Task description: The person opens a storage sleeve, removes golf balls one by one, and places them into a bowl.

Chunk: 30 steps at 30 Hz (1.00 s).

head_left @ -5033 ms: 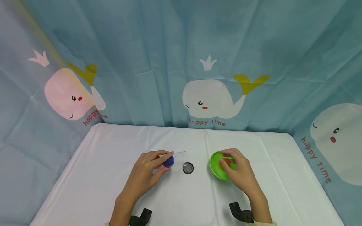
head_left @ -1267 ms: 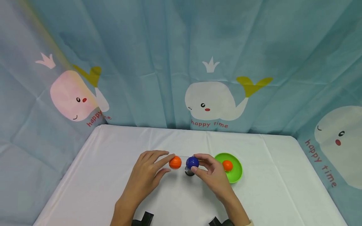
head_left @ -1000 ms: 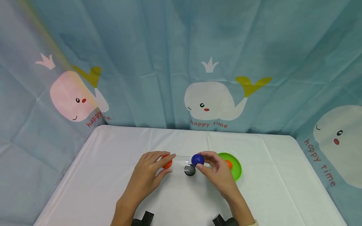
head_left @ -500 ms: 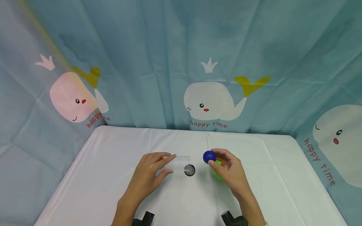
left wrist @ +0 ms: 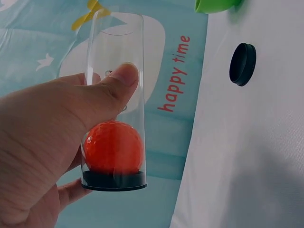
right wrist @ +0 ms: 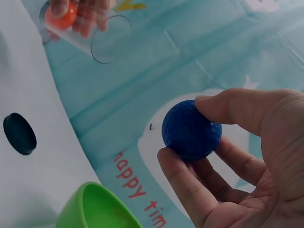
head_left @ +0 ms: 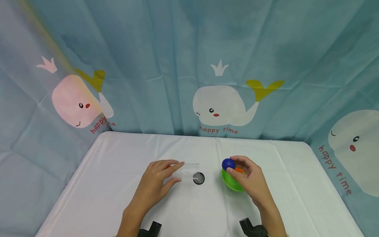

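My left hand [head_left: 158,179] grips a clear plastic tube [left wrist: 116,57], its open mouth facing right in the head view. At the tube's black-capped bottom lies an orange golf ball [left wrist: 114,147], mostly covered by my fingers in the head view. Between thumb and fingertips my right hand [head_left: 250,176] pinches a blue golf ball [right wrist: 191,129]. That ball is above the left rim of a green bowl [head_left: 232,184]. Inside the bowl another orange ball [head_left: 239,170] shows partly behind my right hand.
A loose black cap [head_left: 198,178] lies on the white-covered table [head_left: 207,210] below the tube's mouth. Behind the table hangs a blue curtain [head_left: 165,98] printed with whales.
My right hand drew the blue ball away from the tube's mouth and carried it right, over the bowl. The orange ball slid back to the tube's bottom. My left hand stayed almost still.
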Available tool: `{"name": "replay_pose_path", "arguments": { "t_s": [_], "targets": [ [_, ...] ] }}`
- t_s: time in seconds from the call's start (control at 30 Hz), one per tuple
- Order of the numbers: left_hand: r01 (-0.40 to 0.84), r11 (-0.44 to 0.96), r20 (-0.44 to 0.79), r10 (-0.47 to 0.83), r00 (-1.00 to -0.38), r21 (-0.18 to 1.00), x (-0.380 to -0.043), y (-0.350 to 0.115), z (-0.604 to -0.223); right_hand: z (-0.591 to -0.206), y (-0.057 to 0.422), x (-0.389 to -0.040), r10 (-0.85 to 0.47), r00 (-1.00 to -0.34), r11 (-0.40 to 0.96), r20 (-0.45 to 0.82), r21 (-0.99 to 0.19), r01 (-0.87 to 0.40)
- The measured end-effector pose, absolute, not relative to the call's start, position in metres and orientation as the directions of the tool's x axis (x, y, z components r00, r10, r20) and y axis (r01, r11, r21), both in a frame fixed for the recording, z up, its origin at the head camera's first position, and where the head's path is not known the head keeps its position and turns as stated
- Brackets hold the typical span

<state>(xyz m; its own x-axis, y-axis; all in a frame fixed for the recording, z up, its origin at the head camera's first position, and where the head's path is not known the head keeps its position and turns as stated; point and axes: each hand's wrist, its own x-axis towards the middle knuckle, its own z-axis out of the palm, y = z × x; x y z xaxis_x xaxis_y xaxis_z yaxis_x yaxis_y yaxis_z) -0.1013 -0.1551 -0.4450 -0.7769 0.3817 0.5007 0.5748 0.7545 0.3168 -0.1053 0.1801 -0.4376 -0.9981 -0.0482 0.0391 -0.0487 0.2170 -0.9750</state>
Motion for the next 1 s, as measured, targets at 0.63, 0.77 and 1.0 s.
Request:
{"name": "replay_pose_path", "arguments": {
  "t_s": [0.63, 0.77, 1.0],
  "targets": [
    [0.563, 0.756, 0.487, 0.372, -0.790, 0.335, -0.100, -0.155, -0.447, -0.444, 0.185, -0.106, -0.044, -0.998, 0.390, 0.054, -0.918, -0.067],
    [0.561, 0.756, 0.483, 0.373, -0.792, 0.337, -0.100, -0.154, -0.446, -0.449, 0.186, -0.107, -0.056, -0.994, 0.444, 0.096, -0.889, -0.111],
    [0.560, 0.757, 0.481, 0.373, -0.794, 0.337, -0.101, -0.154, -0.445, -0.455, 0.183, -0.108, -0.066, -0.983, 0.523, 0.172, -0.833, -0.180]
  ]
}}
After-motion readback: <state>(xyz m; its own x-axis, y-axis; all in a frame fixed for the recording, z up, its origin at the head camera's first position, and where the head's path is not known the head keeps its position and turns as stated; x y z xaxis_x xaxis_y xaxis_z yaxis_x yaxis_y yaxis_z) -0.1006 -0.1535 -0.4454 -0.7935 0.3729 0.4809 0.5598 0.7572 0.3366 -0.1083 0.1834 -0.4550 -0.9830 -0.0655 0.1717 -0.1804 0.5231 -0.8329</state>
